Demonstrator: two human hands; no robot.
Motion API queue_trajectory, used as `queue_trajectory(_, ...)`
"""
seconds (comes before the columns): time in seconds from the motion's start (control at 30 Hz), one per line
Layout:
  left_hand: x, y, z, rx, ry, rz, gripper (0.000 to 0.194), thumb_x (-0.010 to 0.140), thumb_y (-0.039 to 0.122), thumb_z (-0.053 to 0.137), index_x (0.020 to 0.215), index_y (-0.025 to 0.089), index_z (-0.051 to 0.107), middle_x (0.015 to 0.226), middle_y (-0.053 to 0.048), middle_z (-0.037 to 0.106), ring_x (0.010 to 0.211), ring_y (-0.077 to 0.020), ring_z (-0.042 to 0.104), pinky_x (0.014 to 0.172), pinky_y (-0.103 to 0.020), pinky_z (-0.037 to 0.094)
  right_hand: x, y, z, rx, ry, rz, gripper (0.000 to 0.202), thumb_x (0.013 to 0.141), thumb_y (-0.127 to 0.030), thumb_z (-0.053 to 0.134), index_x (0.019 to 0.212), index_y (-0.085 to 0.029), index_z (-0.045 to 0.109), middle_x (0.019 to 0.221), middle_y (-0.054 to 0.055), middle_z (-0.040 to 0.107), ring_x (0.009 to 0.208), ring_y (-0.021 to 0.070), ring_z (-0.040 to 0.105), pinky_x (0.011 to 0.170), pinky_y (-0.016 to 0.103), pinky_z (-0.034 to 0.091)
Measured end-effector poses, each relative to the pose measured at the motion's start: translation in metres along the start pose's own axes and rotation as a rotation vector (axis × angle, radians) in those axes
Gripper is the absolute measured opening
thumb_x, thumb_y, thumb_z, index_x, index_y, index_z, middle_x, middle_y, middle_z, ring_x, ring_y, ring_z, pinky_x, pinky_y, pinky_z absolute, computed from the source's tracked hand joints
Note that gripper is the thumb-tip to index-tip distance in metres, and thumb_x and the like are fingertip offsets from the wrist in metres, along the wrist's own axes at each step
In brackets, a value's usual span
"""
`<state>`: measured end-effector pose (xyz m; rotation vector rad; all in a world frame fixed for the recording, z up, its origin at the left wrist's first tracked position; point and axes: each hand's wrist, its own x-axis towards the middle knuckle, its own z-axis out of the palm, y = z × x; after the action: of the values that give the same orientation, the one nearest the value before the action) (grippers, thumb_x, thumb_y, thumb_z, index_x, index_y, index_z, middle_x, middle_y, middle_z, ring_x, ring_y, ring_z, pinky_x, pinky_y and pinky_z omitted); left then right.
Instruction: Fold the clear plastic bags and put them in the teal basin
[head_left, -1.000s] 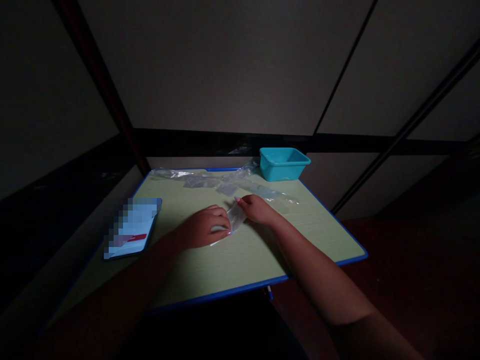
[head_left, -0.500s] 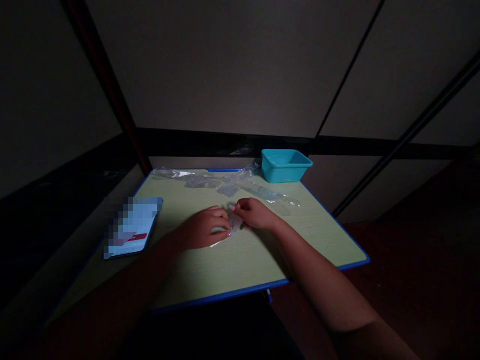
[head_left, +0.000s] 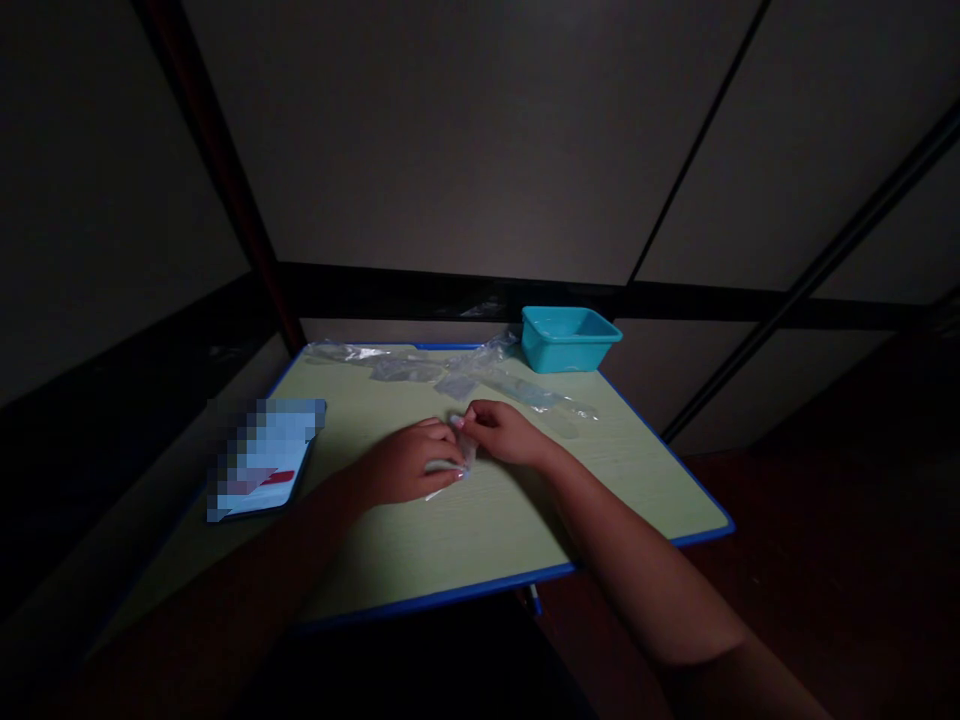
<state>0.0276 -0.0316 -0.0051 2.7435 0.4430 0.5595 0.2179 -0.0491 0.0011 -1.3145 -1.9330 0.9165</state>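
Note:
Between my two hands, low over the middle of the table, is a small clear plastic bag (head_left: 469, 455). My left hand (head_left: 411, 462) pinches its near side, thumb against fingers, and a thin pale edge (head_left: 435, 493) sticks out beneath the thumb. From the right, my right hand (head_left: 501, 432) grips the bag's upper end between thumb and forefinger, with the other fingers curled. Much of the bag is hidden by the fingers, and I cannot tell whether anything is inside it.
Several clear plastic bags (head_left: 405, 370) lie along the back of the blue-edged table (head_left: 480, 540). A turquoise basket (head_left: 570, 355) stands at the back right corner. On the left, a tablet (head_left: 274, 460) with a lit, partly blurred screen lies tilted. Panelled walls rise behind.
My right hand has shifted slightly left, closer to my left hand, at the bag's upper end. My left hand keeps its pinch. The whole view has tilted a little.

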Motion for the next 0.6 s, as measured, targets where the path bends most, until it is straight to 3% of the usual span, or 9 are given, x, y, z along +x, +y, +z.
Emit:
queue_trajectory(0.2,-0.001,0.000,0.001,-0.024,0.032,0.002,0.018,0.084,0.026,0.056,0.096,0.021,0.067,0.101,-0.005,0.063,0.098,-0.0183,0.053,0.089,-0.030,0.040,-0.008,-0.005,-0.013,-0.155,-0.090,-0.152,0.037,0.085,-0.046,0.049,0.092,-0.013,0.061,0.092,0.005,0.063,0.085,0.0143,0.056,0.080,0.026,0.043)
queue_trajectory(0.3,0.000,0.000,0.000,-0.052,0.033,0.011,0.019,0.086,0.027,0.052,0.094,0.019,0.067,0.096,-0.006,0.063,0.094,-0.0174,0.054,0.086,-0.029,0.041,-0.012,-0.006,-0.019,-0.191,-0.283,-0.123,0.042,0.086,-0.043,0.048,0.115,-0.014,0.057,0.114,0.007,0.061,0.104,0.0174,0.055,0.093,0.029,0.039)
queue_trajectory(0.43,0.002,-0.002,-0.001,-0.108,0.045,-0.051,0.025,0.089,0.028,0.045,0.082,0.016,0.067,0.083,-0.006,0.063,0.081,-0.0155,0.056,0.076,-0.027,0.043,-0.013,-0.010,-0.020,-0.379,-0.465,-0.024,0.048,0.083,-0.038,0.055,0.127,-0.018,0.052,0.138,0.008,0.044,0.130,0.0249,0.035,0.106,0.037,0.027)
queue_trajectory(0.6,0.003,-0.003,0.001,-0.230,0.069,-0.151,0.034,0.091,0.028,0.038,0.077,0.015,0.066,0.081,-0.005,0.062,0.080,-0.0147,0.058,0.077,-0.026,0.044,-0.010,-0.008,-0.012,-0.546,-0.494,0.024,0.063,0.083,-0.041,0.054,0.138,-0.016,0.037,0.151,0.013,0.011,0.138,0.0296,0.001,0.109,0.050,0.013)
